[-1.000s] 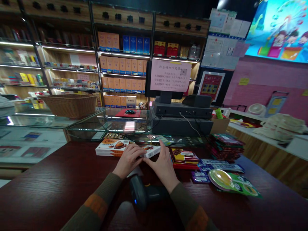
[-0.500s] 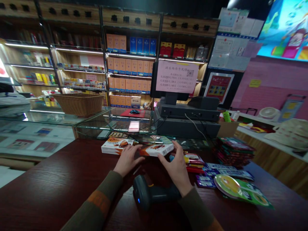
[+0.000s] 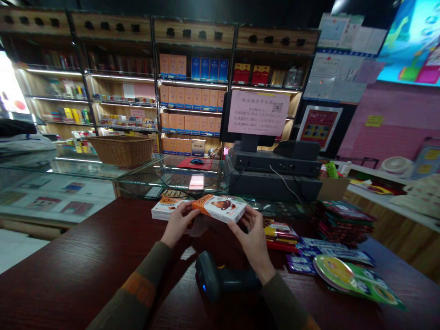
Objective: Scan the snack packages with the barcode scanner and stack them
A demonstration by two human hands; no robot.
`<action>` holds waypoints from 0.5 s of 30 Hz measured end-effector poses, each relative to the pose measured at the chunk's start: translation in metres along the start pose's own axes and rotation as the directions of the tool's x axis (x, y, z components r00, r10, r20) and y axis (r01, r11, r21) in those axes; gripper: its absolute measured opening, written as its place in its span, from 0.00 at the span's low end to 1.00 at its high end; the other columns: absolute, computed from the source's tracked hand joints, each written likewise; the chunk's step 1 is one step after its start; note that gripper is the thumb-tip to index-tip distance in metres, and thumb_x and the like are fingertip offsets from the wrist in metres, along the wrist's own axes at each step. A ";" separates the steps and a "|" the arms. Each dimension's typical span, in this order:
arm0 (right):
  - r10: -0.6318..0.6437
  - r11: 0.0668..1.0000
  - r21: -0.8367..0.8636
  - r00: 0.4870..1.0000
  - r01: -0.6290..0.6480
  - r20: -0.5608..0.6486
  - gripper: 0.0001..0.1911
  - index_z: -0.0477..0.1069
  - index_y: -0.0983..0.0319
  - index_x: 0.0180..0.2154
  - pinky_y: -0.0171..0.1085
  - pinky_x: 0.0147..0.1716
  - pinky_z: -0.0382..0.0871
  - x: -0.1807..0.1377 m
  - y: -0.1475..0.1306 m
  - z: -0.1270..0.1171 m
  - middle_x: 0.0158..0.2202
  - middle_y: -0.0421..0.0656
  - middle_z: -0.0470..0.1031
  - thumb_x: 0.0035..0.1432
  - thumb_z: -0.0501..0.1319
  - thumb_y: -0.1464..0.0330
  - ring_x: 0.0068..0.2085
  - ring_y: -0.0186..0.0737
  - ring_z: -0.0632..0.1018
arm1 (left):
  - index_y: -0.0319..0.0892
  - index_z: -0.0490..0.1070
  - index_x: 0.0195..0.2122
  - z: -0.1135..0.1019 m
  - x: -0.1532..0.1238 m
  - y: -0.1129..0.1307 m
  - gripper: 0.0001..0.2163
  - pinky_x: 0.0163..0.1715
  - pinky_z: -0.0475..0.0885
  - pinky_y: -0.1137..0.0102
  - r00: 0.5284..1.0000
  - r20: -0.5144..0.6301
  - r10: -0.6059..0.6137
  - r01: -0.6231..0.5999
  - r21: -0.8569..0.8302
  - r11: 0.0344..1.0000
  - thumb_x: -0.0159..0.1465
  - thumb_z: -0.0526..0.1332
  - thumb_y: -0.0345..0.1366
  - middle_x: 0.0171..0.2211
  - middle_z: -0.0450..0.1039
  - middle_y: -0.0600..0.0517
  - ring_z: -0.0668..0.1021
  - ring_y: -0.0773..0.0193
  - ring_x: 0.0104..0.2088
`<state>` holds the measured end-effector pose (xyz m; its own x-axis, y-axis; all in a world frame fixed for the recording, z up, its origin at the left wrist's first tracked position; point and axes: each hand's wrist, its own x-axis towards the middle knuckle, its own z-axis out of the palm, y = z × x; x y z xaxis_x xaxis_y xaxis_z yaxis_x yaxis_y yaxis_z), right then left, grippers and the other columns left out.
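Between my two hands is a flat white and orange box with a brown food picture on its top, tilted a little above the counter. My left hand grips its left end with thumb and fingers. At the right end my right hand pinches the corner, its fingers partly hidden behind the box. A similar white and orange box lies behind my left hand. Below my hands a dark handheld barcode scanner lies on the brown counter, a blue light showing on it.
Right of my hand lie red and yellow packs, purple packets, a green blister pack and a stack of dark packets. Behind stand a monitor with a paper sign, a wicker basket and a glass display case.
The box in my hands has been raised and turned so that more of its top shows. My left hand has closed on its left end. The view has shifted slightly.
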<state>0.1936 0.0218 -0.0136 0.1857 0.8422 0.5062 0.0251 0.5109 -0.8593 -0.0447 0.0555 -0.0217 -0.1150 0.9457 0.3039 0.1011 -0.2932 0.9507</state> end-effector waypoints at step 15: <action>0.038 0.985 -0.171 0.968 0.005 0.248 0.33 0.71 0.60 0.55 0.50 0.55 0.73 0.035 0.019 0.070 0.62 0.53 0.65 0.49 0.69 0.54 0.61 0.53 0.70 | 0.38 0.75 0.49 -0.081 0.011 -0.012 0.29 0.48 0.75 0.60 0.953 -0.284 0.108 -0.058 0.179 0.982 0.53 0.68 0.55 0.44 0.81 0.44 0.82 0.54 0.44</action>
<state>0.1317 0.0728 -0.0073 -0.0627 0.8772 0.4759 0.1938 0.4785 -0.8564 -0.1276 0.0583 -0.0248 -0.3791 0.8297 0.4098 0.2825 -0.3179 0.9051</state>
